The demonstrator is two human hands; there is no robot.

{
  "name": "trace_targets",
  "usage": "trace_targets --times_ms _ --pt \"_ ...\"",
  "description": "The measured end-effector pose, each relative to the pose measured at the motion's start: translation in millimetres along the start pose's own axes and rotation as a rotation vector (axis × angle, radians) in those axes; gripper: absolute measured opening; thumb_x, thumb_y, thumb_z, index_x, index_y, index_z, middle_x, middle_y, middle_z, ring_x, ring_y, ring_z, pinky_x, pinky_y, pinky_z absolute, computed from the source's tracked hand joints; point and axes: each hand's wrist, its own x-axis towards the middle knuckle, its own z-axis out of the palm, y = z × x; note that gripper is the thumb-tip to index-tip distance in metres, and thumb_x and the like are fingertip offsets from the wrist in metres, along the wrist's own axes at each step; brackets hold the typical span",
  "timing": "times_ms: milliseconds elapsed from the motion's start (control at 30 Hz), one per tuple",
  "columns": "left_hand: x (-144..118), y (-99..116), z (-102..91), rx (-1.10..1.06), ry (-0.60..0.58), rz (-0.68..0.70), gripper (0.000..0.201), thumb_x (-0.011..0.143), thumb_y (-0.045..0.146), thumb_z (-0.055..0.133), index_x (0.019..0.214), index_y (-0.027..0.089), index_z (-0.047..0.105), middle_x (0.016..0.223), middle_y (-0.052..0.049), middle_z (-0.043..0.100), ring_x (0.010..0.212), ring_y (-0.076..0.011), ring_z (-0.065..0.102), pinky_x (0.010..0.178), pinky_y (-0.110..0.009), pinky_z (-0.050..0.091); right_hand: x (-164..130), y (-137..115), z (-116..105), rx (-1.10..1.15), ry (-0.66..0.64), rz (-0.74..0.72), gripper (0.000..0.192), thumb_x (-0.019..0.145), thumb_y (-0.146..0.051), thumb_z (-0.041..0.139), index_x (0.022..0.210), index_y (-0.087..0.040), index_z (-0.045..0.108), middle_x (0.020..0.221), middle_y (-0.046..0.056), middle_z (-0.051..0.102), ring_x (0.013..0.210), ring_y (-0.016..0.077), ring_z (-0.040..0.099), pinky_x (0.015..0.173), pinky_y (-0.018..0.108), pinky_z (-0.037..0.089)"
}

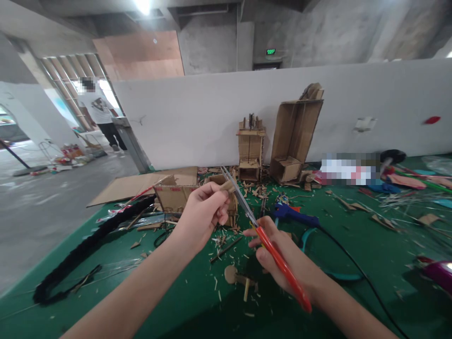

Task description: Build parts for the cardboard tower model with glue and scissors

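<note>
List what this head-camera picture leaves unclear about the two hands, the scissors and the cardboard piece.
- Cardboard piece: mostly hidden by the left hand; shape unclear.
- Scissors: handle loops hidden by the right hand.
- Whether the blades touch the cardboard piece: too small to tell.
- Black cable: cut off at the bottom edge.
- Items by the wall: blurred out.

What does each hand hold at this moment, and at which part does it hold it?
The left hand pinches a small cardboard piece at its near edge. The right hand holds the scissors by their red handles, blades open at the cardboard.
</note>
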Motion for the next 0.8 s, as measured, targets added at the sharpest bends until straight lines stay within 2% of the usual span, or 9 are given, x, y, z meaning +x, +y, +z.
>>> trace_targets --times_ms 267,400,533,667,800 --pt "-1.1 3.7 -4.1 0.212 0.003 0.054 0.020 0.074 0.011 0.058 0.058 0.017 0.047 0.047 0.006 0.045 0.037 -0.0037 0.037 0.034 -0.016 0.030 -0.1 -0.9 2.4 -0.036 0.026 -0.002 0.040 0.089 -0.050 0.040 0.115 -0.020 0.034 0.068 0.002 0.054 0.078 0.0261 0.060 0.049 0.029 0.040" --pt "-0.6 7.9 -5.9 0.332 -0.006 0.063 0.022 0.074 0.011 0.056 0.056 0.017 0.046 0.042 0.007 0.044 0.032 -0.0039 0.040 0.034 -0.017 0.030 0.4 1.7 4.1 -0.048 0.020 -0.003 0.038 0.089 -0.047 0.041 0.114 -0.019 0.035 0.066 0.001 0.055 0.077 0.0260 0.060 0.058 0.033 0.043" --pt "-0.4 10.1 -5.3 0.337 0.002 0.054 0.020 0.072 0.011 0.056 0.056 0.018 0.047 0.042 0.007 0.045 0.031 -0.0040 0.041 0.033 -0.017 0.030 2.0 0.8 4.7 -0.080 0.024 0.017 0.033 0.088 -0.045 0.041 0.108 -0.020 0.036 0.069 0.001 0.056 0.075 0.0252 0.060 0.063 0.036 0.043" --pt "-0.5 10.8 -4.5 0.311 -0.008 0.059 0.017 0.071 0.010 0.058 0.059 0.018 0.048 0.044 0.007 0.047 0.032 -0.0046 0.043 0.033 -0.017 0.031 4.0 -4.1 3.8 -0.142 0.012 0.046 0.021 0.088 -0.038 0.040 0.099 -0.020 0.038 0.084 0.007 0.061 0.062 0.0196 0.059 0.059 0.033 0.041" --pt "-1.3 10.0 -3.1 0.290 -0.009 0.052 0.019 0.073 0.013 0.059 0.059 0.018 0.048 0.044 0.006 0.046 0.033 -0.0043 0.042 0.034 -0.017 0.032 4.9 -6.7 4.6 -0.147 0.023 0.075 0.025 0.087 -0.039 0.039 0.102 -0.019 0.036 0.077 0.006 0.061 0.062 0.0214 0.059 0.055 0.031 0.041"
